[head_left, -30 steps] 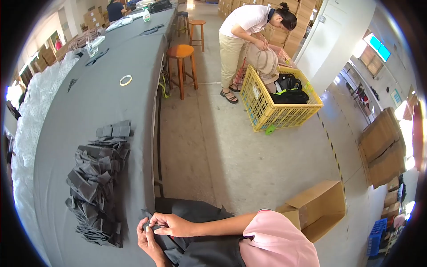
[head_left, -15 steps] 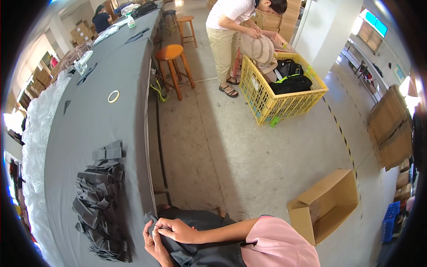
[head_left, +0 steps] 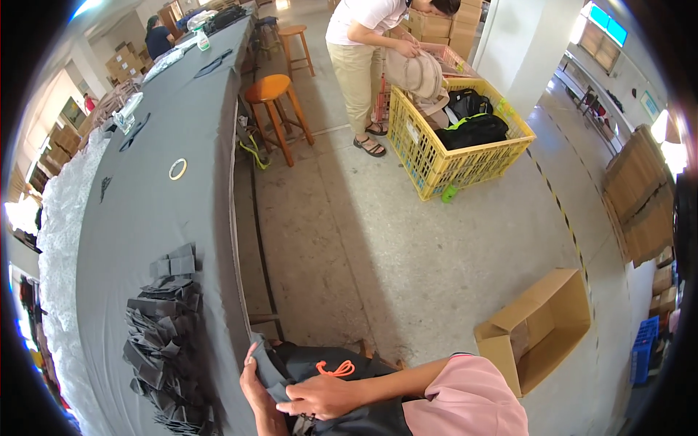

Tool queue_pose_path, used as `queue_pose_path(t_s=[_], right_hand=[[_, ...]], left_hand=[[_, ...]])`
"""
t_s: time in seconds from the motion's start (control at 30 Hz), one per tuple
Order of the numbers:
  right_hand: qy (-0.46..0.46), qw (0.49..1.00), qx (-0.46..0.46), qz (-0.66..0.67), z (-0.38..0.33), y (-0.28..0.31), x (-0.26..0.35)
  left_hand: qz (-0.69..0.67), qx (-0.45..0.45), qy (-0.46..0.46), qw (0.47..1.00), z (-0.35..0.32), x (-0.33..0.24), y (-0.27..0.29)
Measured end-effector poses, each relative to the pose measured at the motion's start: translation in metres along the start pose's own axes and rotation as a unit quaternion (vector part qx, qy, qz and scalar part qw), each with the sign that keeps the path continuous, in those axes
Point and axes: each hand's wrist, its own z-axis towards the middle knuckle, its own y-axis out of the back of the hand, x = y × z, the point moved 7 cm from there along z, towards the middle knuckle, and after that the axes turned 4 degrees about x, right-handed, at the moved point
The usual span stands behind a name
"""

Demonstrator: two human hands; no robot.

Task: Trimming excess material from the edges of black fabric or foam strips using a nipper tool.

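Observation:
My left hand (head_left: 254,385) grips the side of a dark grey fabric piece (head_left: 269,369) at the table's near edge, its fingers partly behind the cloth. My right hand (head_left: 323,397) is closed at the lower end of that piece, thumb and fingertips together on the fabric. Under both hands lies black fabric (head_left: 302,357), partly hidden by my forearm. A looped orange cord (head_left: 337,369) rests on it, just beyond my right hand. To the left, a long heap of dark grey fabric pieces (head_left: 163,327) covers part of the table.
The grey-covered table (head_left: 163,211) runs away on my left, with a tape roll (head_left: 177,169), scissors (head_left: 134,132) and a spray bottle (head_left: 202,39). Orange stools (head_left: 267,89) stand beside it. A co-worker (head_left: 356,65) handles a beige backpack (head_left: 414,71) over a yellow crate (head_left: 465,149). An open cardboard box (head_left: 534,330) lies right.
My hands have moved apart, and the grey fabric piece now shows spread between them. The orange cord has come into view. The whole view has shifted slightly.

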Motion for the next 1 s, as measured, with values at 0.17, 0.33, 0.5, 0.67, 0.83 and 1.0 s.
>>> queue_pose_path(t_s=[0.17,0.33,0.5,0.67,0.83,1.0], right_hand=[[0.014,0.998,-0.043,-0.052,0.005,0.013,-0.008],[0.068,0.997,0.005,-0.049,-0.002,0.002,0.001],[-0.013,0.998,-0.061,0.022,0.013,0.008,-0.004],[-0.065,0.996,-0.054,-0.037,0.019,0.014,-0.016],[-0.143,0.98,-0.05,0.126,0.02,0.01,-0.034],[-0.215,0.953,-0.037,0.209,0.026,0.003,-0.064]], left_hand=[[0.104,0.006,-0.012,0.995,-0.001,-0.007,-0.017],[0.114,-0.003,-0.003,0.993,0.009,-0.005,-0.003],[0.107,-0.007,0.006,0.994,0.014,0.011,0.03],[0.163,-0.034,-0.069,0.984,0.018,0.027,0.056],[0.118,-0.052,-0.094,0.987,-0.019,-0.009,0.009],[0.113,0.162,-0.109,0.974,-0.057,-0.014,-0.017]])
